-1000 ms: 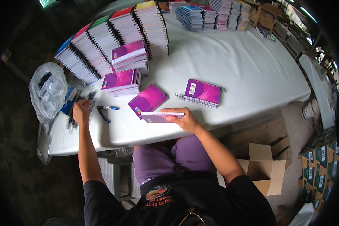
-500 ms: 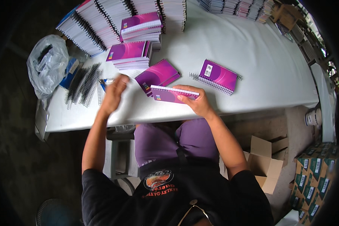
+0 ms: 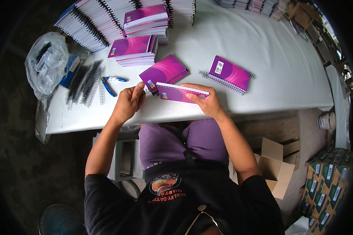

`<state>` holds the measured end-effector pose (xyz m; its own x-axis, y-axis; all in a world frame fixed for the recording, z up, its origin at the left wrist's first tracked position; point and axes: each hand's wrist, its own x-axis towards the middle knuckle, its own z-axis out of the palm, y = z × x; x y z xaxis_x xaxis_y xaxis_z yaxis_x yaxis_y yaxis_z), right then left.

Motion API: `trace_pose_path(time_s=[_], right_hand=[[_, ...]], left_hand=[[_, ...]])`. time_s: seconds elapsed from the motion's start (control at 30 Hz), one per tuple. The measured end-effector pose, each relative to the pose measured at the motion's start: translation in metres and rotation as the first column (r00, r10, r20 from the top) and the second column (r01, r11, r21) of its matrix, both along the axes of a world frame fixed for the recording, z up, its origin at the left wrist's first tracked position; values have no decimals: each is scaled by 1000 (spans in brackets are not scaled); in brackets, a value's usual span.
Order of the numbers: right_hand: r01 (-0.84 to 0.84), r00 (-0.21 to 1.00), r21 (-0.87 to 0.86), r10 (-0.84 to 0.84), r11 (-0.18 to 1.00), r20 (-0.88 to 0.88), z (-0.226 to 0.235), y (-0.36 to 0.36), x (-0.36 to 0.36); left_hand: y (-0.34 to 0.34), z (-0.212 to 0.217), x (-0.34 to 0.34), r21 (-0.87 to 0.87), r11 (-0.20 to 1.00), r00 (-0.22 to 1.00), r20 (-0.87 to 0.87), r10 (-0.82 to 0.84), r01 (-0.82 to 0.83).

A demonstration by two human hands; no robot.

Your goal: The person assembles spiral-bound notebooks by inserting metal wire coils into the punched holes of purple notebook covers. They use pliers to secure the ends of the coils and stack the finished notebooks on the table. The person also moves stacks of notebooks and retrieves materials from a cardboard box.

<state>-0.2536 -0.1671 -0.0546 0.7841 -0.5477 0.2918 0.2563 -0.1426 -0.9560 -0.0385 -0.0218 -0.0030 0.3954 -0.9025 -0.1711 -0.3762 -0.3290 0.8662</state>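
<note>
My right hand (image 3: 208, 100) grips an unbound purple notebook (image 3: 172, 96) by its right end, thumb on the cover and the punched edge facing up. Just off the notebook's left end, my left hand (image 3: 128, 102) is closed, thumb uppermost. A bit of dark spiral coil (image 3: 146, 91) pokes out at its fingertips; the rest of it is hidden in the hand. Behind the held notebook, another purple notebook (image 3: 164, 72) lies tilted on loose covers or pages. Farther right rests a small stack of purple notebooks (image 3: 230, 73) with a coil sticking out at each side.
Loose spiral coils (image 3: 84, 84) lie in a heap at left, beside blue-handled pliers (image 3: 109, 87) and a plastic bag (image 3: 47, 64). Purple notebook piles (image 3: 133, 49) and thick bound books (image 3: 94, 23) stand behind. An open carton (image 3: 272, 168) sits below the white-covered table (image 3: 286, 78).
My left hand has come right and down from beside the coils to the notebook's left end, uncovering the pliers. The right hand keeps its hold on the notebook, nearly still.
</note>
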Motion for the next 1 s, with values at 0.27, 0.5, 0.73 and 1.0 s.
trace_pose_path(time_s=[0.27, 0.5, 0.73, 1.0], right_hand=[[-63, 998, 13, 63, 998, -26, 2, 1, -2], [-13, 1000, -44, 12, 999, -28, 1, 6, -3], [3, 1000, -61, -5, 998, -21, -1, 10, -3], [-41, 999, -63, 41, 997, 10, -4, 9, 0]], left_hand=[[-11, 17, 10, -57, 998, 908, -419, -29, 6], [-17, 33, 0, -70, 889, 640, 719, -270, 453], [-16, 35, 0, -141, 897, 857, 389, -338, 418], [-15, 43, 8, 38, 919, 915, -117, -386, 393]])
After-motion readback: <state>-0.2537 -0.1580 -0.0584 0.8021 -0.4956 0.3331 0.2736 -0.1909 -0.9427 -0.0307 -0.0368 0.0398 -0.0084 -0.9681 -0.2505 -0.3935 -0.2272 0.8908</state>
